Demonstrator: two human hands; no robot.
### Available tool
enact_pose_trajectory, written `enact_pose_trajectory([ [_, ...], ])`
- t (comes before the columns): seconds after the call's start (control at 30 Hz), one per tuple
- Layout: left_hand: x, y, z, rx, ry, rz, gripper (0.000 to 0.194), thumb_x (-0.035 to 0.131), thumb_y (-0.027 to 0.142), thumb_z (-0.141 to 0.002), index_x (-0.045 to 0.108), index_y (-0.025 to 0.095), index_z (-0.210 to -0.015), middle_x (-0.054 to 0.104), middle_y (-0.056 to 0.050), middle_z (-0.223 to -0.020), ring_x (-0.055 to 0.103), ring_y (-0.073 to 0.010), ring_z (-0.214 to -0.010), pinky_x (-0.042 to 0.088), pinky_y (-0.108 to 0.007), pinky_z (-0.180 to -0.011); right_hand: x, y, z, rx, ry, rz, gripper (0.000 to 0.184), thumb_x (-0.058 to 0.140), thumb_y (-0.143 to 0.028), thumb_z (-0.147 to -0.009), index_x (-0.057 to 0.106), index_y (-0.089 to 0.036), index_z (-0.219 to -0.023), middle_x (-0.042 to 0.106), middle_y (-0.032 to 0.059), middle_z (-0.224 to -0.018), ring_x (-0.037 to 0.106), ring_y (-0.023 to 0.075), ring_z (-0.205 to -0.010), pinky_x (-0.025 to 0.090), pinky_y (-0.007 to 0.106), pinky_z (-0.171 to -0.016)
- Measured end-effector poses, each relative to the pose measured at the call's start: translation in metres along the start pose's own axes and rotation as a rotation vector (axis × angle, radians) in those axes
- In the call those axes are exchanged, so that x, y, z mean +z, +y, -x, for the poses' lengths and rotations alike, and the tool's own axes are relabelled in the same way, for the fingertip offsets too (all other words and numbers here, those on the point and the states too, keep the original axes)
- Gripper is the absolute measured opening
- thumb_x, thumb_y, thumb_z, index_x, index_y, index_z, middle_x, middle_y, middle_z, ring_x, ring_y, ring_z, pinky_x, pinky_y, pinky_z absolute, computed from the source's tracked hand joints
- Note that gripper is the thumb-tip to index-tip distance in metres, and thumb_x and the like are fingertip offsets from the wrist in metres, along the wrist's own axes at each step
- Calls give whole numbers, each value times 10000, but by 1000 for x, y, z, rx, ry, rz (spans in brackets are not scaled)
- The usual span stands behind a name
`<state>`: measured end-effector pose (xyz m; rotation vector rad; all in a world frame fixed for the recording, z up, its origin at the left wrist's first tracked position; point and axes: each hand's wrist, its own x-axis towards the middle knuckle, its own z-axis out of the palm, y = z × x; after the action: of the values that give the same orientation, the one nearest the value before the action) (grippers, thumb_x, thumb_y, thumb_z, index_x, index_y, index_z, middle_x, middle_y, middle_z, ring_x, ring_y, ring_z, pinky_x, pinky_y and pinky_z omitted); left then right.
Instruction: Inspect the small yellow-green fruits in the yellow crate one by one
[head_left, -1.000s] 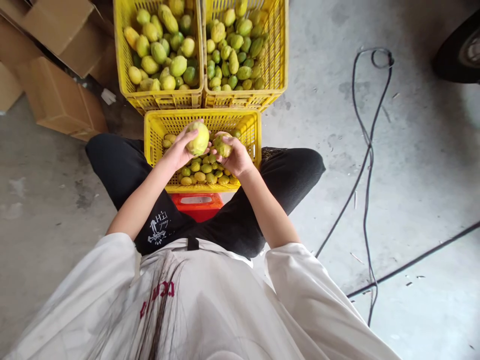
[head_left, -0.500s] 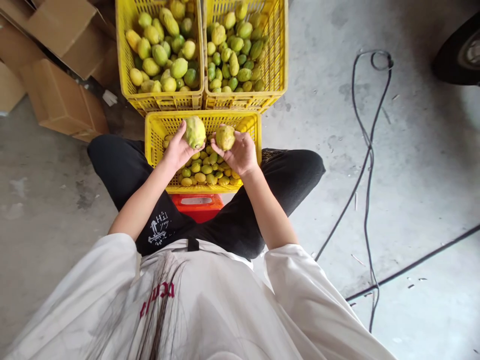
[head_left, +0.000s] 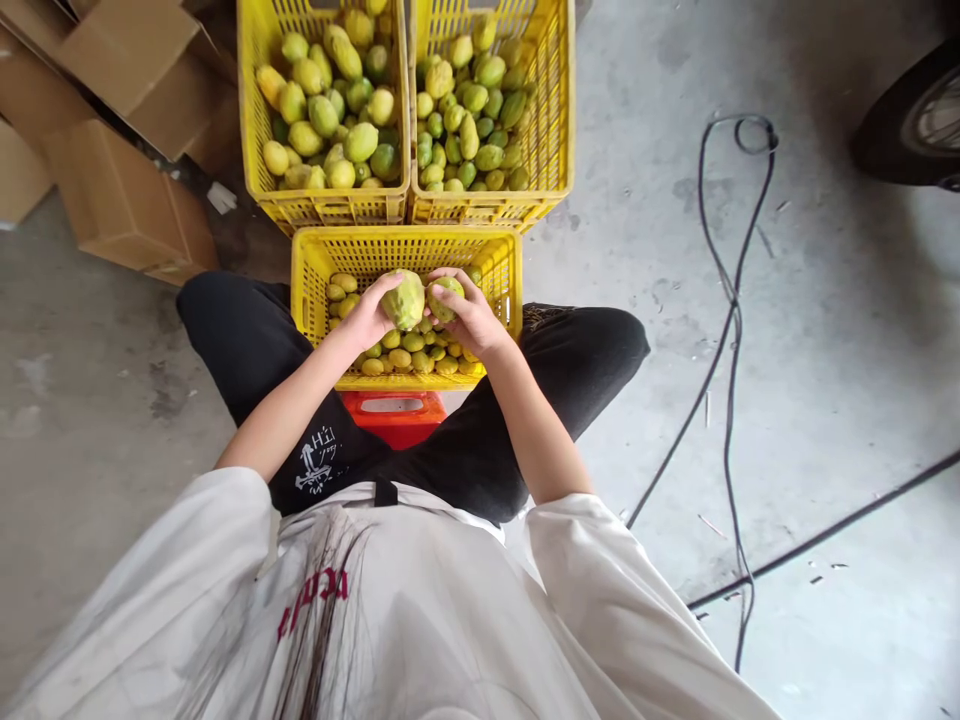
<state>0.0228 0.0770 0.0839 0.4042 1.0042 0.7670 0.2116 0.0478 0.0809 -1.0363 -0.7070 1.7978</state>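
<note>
Floor grey; crate below. Left grip clamped on large fruit, right grip on small fruit, now drawn closer; neither released.

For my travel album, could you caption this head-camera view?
The left hand holds one greenish fruit, the right hand another, over a yellow fruit crate; two more crates stand beyond.

Left forearm slants forward and inward, and there's the left hand, cupped in a firm grip, thumb up top! Right forearm angles in to match, right hand gripping too, its fingers bent over, thumb pointing inward. Hands close together, elbows spread well apart!
</note>
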Motion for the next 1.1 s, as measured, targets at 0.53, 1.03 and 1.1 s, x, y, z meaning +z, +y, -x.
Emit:
enact_pose_trajectory([
  [0.53, 3, 3, 3, -14, 3, 49, 304, 610, 487, -1130, 698, 223, -1251, 843, -82, -1139, 855, -271, -1139, 724, -406, -989, 3, 1, -1, 152, 75, -98, 466, 958, -571, -851, 670, -273, -1065, 714, -33, -820, 750, 169, -699, 617, 242, -528],
  [1.03, 2, 11, 1, 22, 61, 95, 403, 453, 481, -1119, 733, 211, -1220, 866, -104, -1148, 817, -322, -1264, 724, -421, -966, 0, -5, -5, 40, 90, -254, 381, 801, -561, -893, 655, -287, -1114, 823, 27, -1063, 813, 300, -1082, 730, 437, -829],
  [1.1, 0, 10, -1, 55, 73, 95, 341, 522, 470, -1116, 711, 228, -1265, 856, -82, -1176, 796, -294, -1313, 700, -395, -1029, 1, -7, -5, 28, 90, -292, 354, 805, -524, -876, 645, -297, -1095, 823, 21, -1073, 808, 319, -1132, 735, 504, -895],
])
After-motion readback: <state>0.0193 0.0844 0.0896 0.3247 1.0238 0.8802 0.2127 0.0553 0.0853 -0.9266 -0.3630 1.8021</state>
